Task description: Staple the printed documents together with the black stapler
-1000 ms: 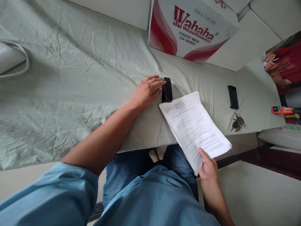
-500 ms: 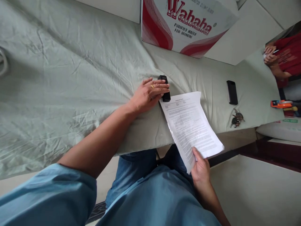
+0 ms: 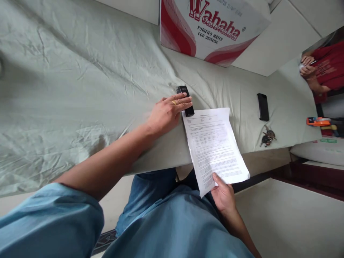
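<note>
Gripping stapler (image 3: 185, 101) — papers (image 3: 215, 147) alongside

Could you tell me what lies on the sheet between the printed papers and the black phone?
In the head view nothing lies there: between the printed papers and the black phone only bare green sheet shows. The bunch of keys lies nearer the edge, below the phone.

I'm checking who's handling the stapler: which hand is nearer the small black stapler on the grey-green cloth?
Left. The left hand rests its fingers on the small black stapler; the right hand is apart, holding the white printed papers by their lower edge.
</note>
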Tool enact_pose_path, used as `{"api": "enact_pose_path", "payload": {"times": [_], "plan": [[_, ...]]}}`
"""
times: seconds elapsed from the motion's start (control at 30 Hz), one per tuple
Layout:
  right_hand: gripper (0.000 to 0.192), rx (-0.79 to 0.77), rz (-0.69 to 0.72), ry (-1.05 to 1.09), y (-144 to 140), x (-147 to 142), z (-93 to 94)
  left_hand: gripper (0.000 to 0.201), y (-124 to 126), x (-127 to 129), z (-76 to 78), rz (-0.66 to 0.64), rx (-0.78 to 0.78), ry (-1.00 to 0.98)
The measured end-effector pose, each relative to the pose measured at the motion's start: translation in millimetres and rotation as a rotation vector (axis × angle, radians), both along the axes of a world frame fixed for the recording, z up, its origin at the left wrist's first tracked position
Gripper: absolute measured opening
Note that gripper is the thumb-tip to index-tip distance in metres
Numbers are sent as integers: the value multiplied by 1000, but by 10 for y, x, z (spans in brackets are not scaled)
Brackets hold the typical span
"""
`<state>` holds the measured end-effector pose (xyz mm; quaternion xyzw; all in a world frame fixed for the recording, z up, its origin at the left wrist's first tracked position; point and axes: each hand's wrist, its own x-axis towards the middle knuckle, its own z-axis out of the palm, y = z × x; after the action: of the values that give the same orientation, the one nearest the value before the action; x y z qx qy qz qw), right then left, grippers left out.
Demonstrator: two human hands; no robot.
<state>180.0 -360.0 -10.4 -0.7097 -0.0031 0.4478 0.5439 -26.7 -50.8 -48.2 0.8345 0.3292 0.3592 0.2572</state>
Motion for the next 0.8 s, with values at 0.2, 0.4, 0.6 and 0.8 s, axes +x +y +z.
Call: {"api": "enact_pose_path", "payload": {"times": [0.2, 0.4, 0.6, 0.8], "plan": [[64, 96, -111, -69, 2, 18, 3, 46, 108, -69, 13, 37, -99, -272], [72, 175, -58, -95, 214, -248, -29, 82, 11, -89, 141, -163, -763, -522], [66, 122, 93, -107, 229, -460, -216, 57, 14, -80, 92, -460, -937, -539], [60, 214, 53, -189, 273, 32, -164, 50, 17, -81, 64, -359, -939, -520]]}}
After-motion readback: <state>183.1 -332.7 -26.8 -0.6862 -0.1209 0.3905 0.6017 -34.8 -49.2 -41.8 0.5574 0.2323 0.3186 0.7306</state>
